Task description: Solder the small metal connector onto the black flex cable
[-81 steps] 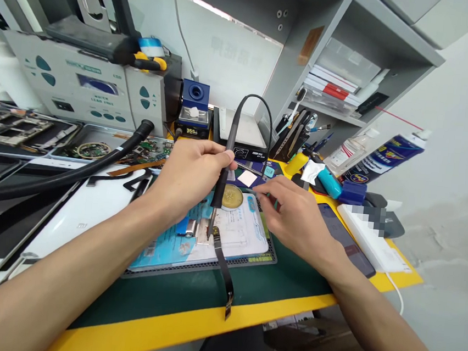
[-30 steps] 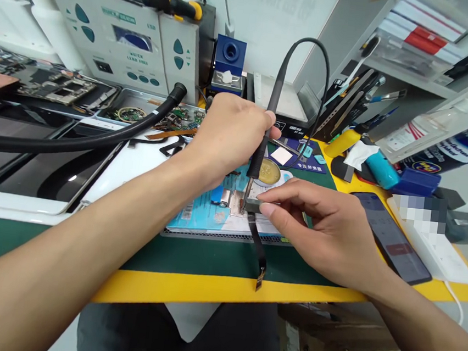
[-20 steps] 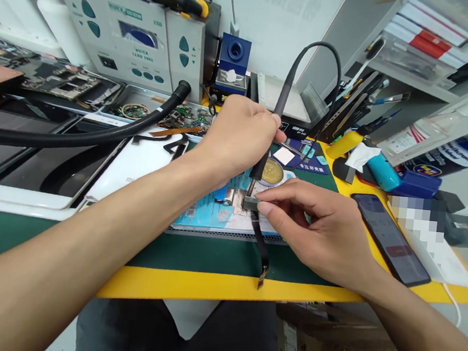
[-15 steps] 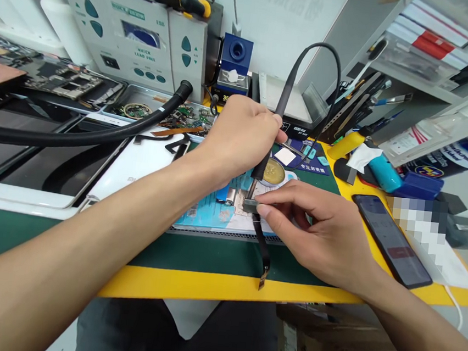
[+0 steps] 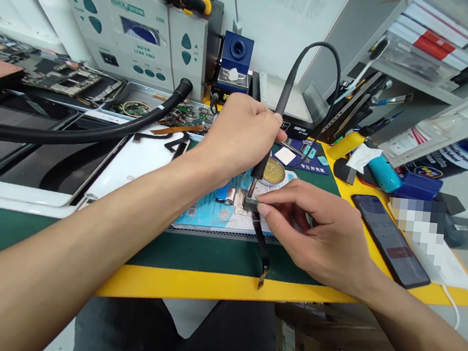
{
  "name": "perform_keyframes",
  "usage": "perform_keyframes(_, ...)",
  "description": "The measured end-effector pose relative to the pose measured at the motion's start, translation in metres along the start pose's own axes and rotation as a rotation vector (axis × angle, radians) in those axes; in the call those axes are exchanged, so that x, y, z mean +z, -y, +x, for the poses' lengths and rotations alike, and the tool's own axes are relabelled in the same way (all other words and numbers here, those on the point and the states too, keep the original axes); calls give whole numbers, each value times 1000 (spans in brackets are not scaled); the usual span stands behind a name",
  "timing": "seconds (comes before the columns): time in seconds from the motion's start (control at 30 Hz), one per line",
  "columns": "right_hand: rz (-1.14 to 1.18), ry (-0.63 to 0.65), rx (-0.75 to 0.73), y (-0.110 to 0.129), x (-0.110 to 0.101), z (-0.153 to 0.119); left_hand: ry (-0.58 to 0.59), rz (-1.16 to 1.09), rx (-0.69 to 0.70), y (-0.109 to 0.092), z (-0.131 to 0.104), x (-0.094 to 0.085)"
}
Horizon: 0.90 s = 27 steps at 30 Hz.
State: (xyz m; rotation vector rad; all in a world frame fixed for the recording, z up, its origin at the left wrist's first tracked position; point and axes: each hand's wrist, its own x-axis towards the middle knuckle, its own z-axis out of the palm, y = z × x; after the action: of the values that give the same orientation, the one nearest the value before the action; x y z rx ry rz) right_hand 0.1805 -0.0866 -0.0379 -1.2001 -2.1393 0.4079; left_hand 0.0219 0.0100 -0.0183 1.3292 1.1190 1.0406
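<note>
My left hand (image 5: 244, 135) is closed around the dark handle of a soldering iron (image 5: 285, 95), its cable looping up behind. The iron points down, its metal end at a small grey block (image 5: 250, 204); whether they touch I cannot tell. My right hand (image 5: 315, 227) pinches that block between thumb and forefinger from the right. A black flex cable (image 5: 261, 244) hangs below the block over the mat's front edge. Under both lies a blue and white booklet (image 5: 209, 217). A round tin of yellowish paste (image 5: 273, 171) stands just behind the iron's lower end.
A grey rework station (image 5: 135, 33) stands back left, its black hose (image 5: 109, 137) crossing over several phones. A tray of circuit boards (image 5: 130, 91) sits before it. Right are a phone (image 5: 391, 240), a yellow bottle (image 5: 345, 145) and a tool holder (image 5: 359, 105).
Both hands hold nearly the same place and grip. The camera view has shifted very slightly; nothing was taken up or let go.
</note>
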Motion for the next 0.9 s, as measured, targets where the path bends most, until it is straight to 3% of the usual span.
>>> perform_keyframes(0.33,16,-36,-92,-4,1,-2,-11,28,58,-2,-2,0)
perform_keyframes(0.9,4,-55,-122,-6,2,-2,-28,32,60,1,-1,1)
